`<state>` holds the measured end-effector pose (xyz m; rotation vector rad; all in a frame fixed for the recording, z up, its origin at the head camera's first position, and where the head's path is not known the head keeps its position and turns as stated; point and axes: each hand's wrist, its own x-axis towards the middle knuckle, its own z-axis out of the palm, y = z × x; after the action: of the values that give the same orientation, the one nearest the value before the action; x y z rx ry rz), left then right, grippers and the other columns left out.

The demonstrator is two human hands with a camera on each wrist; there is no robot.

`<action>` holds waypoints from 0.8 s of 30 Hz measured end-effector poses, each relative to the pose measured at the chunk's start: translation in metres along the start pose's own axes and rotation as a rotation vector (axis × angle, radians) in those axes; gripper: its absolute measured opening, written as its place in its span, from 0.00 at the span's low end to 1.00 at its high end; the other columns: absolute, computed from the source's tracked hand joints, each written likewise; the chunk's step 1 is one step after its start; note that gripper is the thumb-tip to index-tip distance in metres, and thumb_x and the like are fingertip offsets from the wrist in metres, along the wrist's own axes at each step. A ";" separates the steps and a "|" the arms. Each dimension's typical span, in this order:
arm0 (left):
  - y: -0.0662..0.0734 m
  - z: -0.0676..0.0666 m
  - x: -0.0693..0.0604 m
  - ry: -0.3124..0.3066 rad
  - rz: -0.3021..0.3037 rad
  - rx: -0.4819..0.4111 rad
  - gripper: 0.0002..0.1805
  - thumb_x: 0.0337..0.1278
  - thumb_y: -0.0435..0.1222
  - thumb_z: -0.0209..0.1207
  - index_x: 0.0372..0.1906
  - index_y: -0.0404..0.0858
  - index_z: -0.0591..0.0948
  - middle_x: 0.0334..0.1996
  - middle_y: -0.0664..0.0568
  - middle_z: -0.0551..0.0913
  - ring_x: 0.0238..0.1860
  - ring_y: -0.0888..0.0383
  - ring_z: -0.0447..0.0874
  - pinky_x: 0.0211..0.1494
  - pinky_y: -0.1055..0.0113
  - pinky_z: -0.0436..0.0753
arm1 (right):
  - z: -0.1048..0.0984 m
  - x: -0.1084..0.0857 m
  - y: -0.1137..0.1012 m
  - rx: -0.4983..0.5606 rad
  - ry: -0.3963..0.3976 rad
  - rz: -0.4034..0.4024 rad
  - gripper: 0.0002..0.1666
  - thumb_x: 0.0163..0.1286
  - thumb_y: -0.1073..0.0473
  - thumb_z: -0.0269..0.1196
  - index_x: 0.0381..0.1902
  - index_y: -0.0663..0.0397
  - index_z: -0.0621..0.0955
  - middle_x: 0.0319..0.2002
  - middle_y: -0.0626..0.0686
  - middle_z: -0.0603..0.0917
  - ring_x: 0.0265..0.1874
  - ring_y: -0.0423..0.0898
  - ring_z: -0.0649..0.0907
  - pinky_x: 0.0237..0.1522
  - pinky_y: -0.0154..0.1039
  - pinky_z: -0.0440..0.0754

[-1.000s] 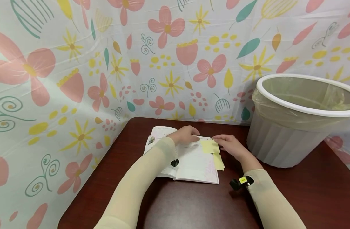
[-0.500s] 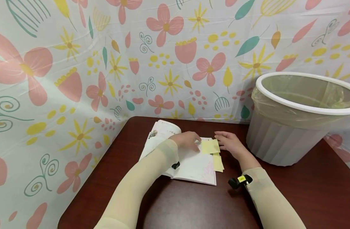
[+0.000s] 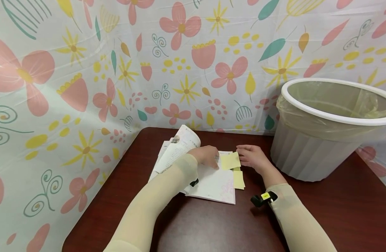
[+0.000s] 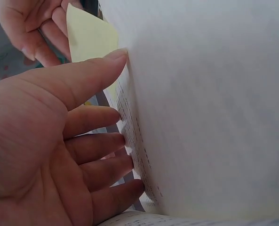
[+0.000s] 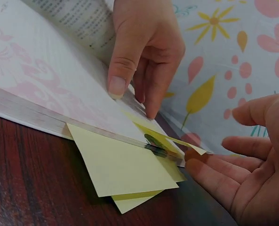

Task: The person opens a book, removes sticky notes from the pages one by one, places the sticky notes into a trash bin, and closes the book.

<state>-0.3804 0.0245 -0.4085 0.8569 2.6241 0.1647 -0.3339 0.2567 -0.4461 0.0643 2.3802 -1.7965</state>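
An open book (image 3: pixel 212 185) lies on the table, its left pages (image 3: pixel 175 148) rising in a curl beside my left forearm. My left hand (image 3: pixel 205 155) rests on the upper part of the right page; in the left wrist view its thumb touches the white page (image 4: pixel 200 103), its fingers extended near the printed edge. Yellow sticky notes (image 5: pixel 123 162) stick out from the book's right edge, one upper note (image 3: pixel 230 161) lying over the page. My right hand (image 3: pixel 253 159) is beside that note, fingers loosely extended; in the right wrist view its fingertips are near the book's corner.
A grey waste bin (image 3: pixel 309 154) with a white rim and a plastic liner stands at the right of the dark wooden table (image 3: pixel 224 227). Flower-printed cloth (image 3: pixel 142 63) hangs behind and at the left.
The left pages have lifted and curled higher, and the book has shifted slightly left. My right hand has drawn slightly off the upper sticky note. My left hand stays on the right page.
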 end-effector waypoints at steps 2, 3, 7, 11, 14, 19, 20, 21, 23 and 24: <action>0.000 0.000 0.000 -0.003 -0.008 -0.003 0.34 0.61 0.50 0.69 0.71 0.46 0.76 0.70 0.54 0.76 0.71 0.57 0.73 0.72 0.60 0.75 | 0.001 0.002 0.001 -0.020 -0.001 0.005 0.34 0.81 0.51 0.56 0.77 0.61 0.67 0.72 0.69 0.72 0.58 0.56 0.86 0.53 0.42 0.88; 0.000 0.000 0.000 -0.003 -0.010 -0.004 0.34 0.61 0.50 0.69 0.71 0.46 0.76 0.70 0.54 0.76 0.71 0.57 0.73 0.72 0.60 0.74 | 0.001 0.003 0.002 -0.030 -0.003 0.008 0.33 0.81 0.52 0.56 0.77 0.62 0.67 0.71 0.69 0.73 0.55 0.53 0.87 0.52 0.42 0.88; -0.001 0.000 0.000 0.003 -0.005 -0.010 0.35 0.60 0.50 0.70 0.71 0.46 0.76 0.71 0.54 0.76 0.70 0.57 0.73 0.73 0.60 0.74 | 0.004 0.007 0.004 -0.028 -0.002 0.011 0.33 0.78 0.57 0.57 0.77 0.63 0.67 0.68 0.71 0.76 0.47 0.45 0.89 0.49 0.44 0.89; -0.003 0.001 0.002 0.007 -0.001 -0.013 0.35 0.60 0.51 0.70 0.71 0.46 0.76 0.71 0.54 0.76 0.70 0.58 0.73 0.72 0.61 0.74 | 0.006 0.008 0.006 -0.043 0.003 -0.005 0.35 0.76 0.60 0.58 0.77 0.66 0.65 0.67 0.73 0.76 0.47 0.46 0.88 0.48 0.45 0.90; -0.004 0.002 0.004 0.008 0.001 -0.012 0.35 0.60 0.51 0.69 0.71 0.47 0.76 0.71 0.55 0.76 0.70 0.58 0.73 0.71 0.61 0.75 | 0.007 0.007 0.006 -0.083 0.005 -0.023 0.34 0.76 0.59 0.58 0.75 0.69 0.68 0.66 0.73 0.77 0.48 0.47 0.88 0.48 0.44 0.90; -0.006 0.004 0.007 0.012 0.006 -0.010 0.35 0.60 0.51 0.69 0.71 0.47 0.76 0.70 0.55 0.76 0.68 0.59 0.75 0.70 0.62 0.76 | 0.011 0.005 0.006 -0.164 0.012 -0.058 0.28 0.76 0.60 0.59 0.67 0.72 0.75 0.61 0.72 0.80 0.46 0.48 0.89 0.46 0.45 0.90; -0.007 0.005 0.008 0.013 0.008 -0.009 0.35 0.60 0.51 0.69 0.71 0.47 0.76 0.70 0.55 0.77 0.68 0.59 0.75 0.69 0.62 0.76 | 0.011 0.005 0.006 -0.176 0.017 -0.062 0.26 0.75 0.61 0.59 0.66 0.72 0.76 0.61 0.71 0.81 0.45 0.48 0.89 0.46 0.45 0.90; -0.007 0.005 0.008 0.014 0.009 -0.010 0.35 0.60 0.51 0.69 0.71 0.47 0.76 0.70 0.55 0.77 0.68 0.59 0.75 0.69 0.62 0.76 | 0.012 0.005 0.006 -0.185 0.020 -0.067 0.26 0.75 0.62 0.59 0.66 0.72 0.77 0.60 0.71 0.81 0.45 0.48 0.89 0.45 0.46 0.90; -0.008 0.006 0.009 0.015 0.006 -0.010 0.35 0.60 0.51 0.70 0.71 0.47 0.76 0.70 0.55 0.77 0.67 0.60 0.75 0.69 0.62 0.76 | 0.013 0.005 0.006 -0.196 0.023 -0.076 0.26 0.75 0.63 0.58 0.66 0.72 0.77 0.59 0.71 0.82 0.45 0.49 0.89 0.45 0.46 0.90; -0.009 0.006 0.009 0.015 0.005 -0.012 0.35 0.60 0.51 0.70 0.71 0.47 0.76 0.70 0.55 0.77 0.67 0.60 0.75 0.69 0.62 0.76 | 0.013 0.005 0.006 -0.200 0.026 -0.079 0.26 0.74 0.64 0.58 0.66 0.72 0.77 0.59 0.72 0.82 0.45 0.50 0.89 0.44 0.45 0.90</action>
<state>-0.3892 0.0225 -0.4189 0.8609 2.6324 0.1884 -0.3367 0.2459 -0.4562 -0.0306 2.6010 -1.5869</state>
